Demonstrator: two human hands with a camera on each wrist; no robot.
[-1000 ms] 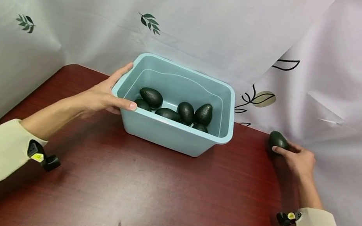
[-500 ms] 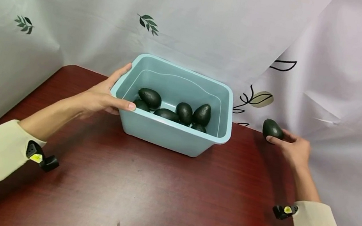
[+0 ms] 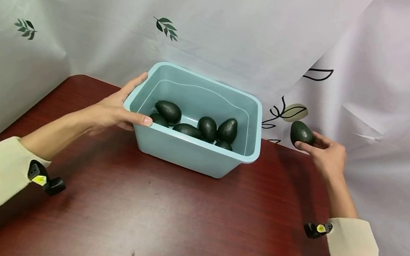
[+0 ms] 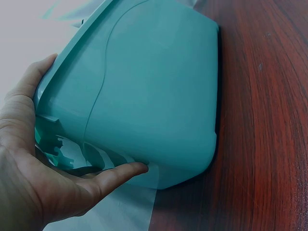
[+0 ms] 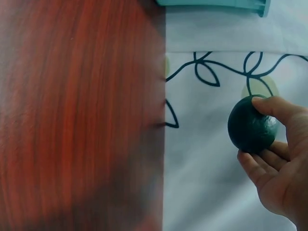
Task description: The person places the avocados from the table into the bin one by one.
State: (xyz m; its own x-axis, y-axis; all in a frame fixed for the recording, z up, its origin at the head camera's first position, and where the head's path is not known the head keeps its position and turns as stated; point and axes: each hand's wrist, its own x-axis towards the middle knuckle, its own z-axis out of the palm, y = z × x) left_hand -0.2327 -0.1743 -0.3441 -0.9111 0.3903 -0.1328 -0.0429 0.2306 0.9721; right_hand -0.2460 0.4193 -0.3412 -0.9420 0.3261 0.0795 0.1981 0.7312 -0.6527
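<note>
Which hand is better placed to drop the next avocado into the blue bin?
The right hand. Its fingers already grip an avocado lifted just beside the bin. The left hand grips the bin's rim, so it looks better left steadying it.

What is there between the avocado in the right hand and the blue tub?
Nothing stands between them. In the head view the avocado held by the right hand is apart from the tub; the gap shows only bare table and the printed curtain behind.
</note>
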